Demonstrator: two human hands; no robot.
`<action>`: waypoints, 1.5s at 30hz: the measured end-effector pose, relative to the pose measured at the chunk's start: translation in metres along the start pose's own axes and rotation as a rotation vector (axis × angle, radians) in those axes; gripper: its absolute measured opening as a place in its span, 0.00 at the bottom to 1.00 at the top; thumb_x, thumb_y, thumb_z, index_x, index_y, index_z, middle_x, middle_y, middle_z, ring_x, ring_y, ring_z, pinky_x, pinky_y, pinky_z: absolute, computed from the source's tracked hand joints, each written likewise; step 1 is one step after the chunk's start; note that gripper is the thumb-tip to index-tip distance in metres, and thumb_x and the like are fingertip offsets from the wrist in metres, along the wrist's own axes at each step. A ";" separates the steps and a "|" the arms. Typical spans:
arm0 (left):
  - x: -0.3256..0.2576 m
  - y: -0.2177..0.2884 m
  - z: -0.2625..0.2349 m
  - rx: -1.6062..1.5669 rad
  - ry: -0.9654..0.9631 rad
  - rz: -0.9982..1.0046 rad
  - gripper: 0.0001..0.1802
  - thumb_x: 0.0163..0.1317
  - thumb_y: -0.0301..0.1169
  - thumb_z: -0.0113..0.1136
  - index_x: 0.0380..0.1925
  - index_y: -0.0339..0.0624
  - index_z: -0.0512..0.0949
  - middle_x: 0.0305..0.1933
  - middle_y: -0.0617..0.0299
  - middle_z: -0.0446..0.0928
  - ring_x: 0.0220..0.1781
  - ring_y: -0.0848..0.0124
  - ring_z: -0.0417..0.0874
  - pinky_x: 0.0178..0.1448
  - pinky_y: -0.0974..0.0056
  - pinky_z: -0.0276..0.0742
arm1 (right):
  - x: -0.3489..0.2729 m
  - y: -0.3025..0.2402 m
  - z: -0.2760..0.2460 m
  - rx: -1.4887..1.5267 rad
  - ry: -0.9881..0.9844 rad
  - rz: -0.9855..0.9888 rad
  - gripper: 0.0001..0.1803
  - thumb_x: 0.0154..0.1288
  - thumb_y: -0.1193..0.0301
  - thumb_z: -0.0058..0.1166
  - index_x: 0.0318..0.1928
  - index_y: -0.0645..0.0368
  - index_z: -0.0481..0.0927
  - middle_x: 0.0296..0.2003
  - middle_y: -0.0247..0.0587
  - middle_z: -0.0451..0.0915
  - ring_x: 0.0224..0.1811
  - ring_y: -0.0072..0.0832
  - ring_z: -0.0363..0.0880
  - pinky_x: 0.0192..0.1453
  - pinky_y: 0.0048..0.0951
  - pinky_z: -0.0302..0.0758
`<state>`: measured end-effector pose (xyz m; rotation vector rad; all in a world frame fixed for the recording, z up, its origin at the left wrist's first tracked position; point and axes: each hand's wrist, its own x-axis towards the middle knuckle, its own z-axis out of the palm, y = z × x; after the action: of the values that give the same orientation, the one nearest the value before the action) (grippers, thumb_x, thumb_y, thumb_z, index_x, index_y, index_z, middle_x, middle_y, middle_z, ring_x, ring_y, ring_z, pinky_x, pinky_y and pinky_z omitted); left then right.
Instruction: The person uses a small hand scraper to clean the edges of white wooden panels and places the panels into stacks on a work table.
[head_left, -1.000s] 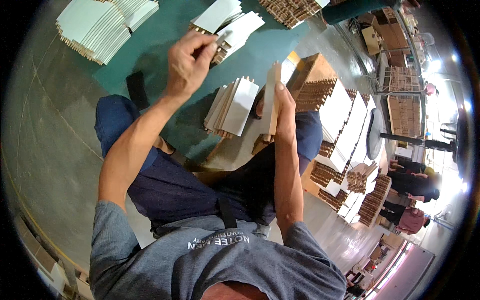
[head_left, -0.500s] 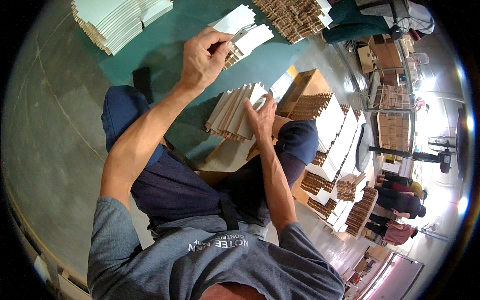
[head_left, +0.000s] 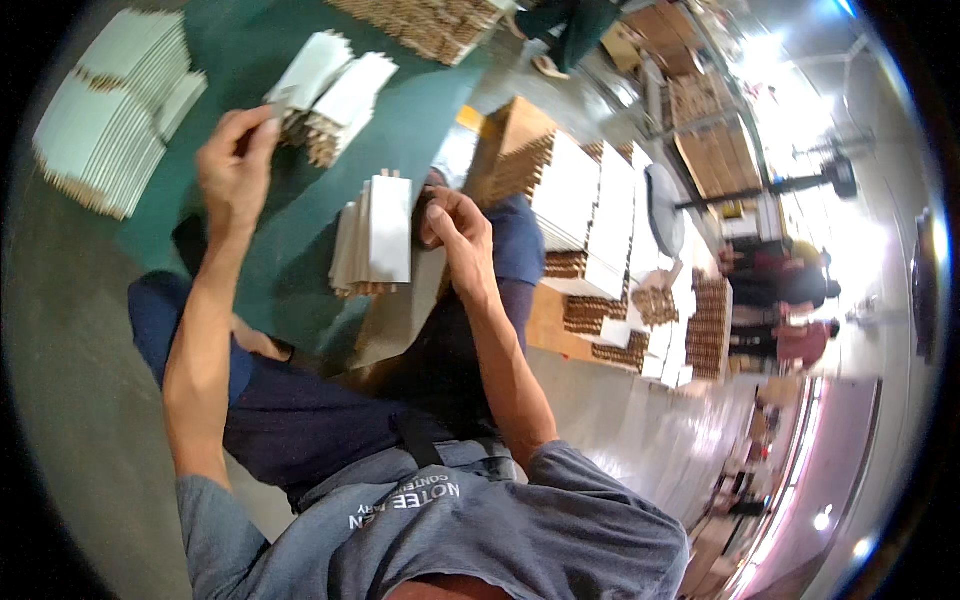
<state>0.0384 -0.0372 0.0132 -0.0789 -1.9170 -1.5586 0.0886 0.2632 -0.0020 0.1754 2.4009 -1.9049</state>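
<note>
The left hand (head_left: 235, 170) is raised over the green mat (head_left: 420, 120), thumb and fingers pinched on the near corner of a flat white cardboard piece (head_left: 310, 70) atop a small fanned pile. The right hand (head_left: 455, 225) is loosely curled, fingers drawn together; whether it grips anything cannot be told. Just beside its fingertips, on the left-hand side, stands an upright bundle of white folded blanks (head_left: 375, 235), not clearly touched. Beyond the left fingers, further to the left, lies a larger stack of white sheets (head_left: 105, 125). Past the right knuckles, stacked corrugated bundles (head_left: 590, 215) stand.
</note>
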 end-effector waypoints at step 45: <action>-0.024 -0.054 0.021 0.088 -0.073 -0.278 0.09 0.63 0.23 0.61 0.41 0.31 0.83 0.35 0.62 0.79 0.35 0.74 0.77 0.41 0.68 0.73 | -0.037 0.255 -0.383 0.954 1.060 0.290 0.05 0.68 0.71 0.56 0.36 0.59 0.76 0.28 0.43 0.82 0.27 0.37 0.83 0.26 0.34 0.82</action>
<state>0.0240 -0.0258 -0.0466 0.1775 -2.1229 -1.6653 0.1649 0.6913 -0.1557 1.8091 1.2646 -3.0183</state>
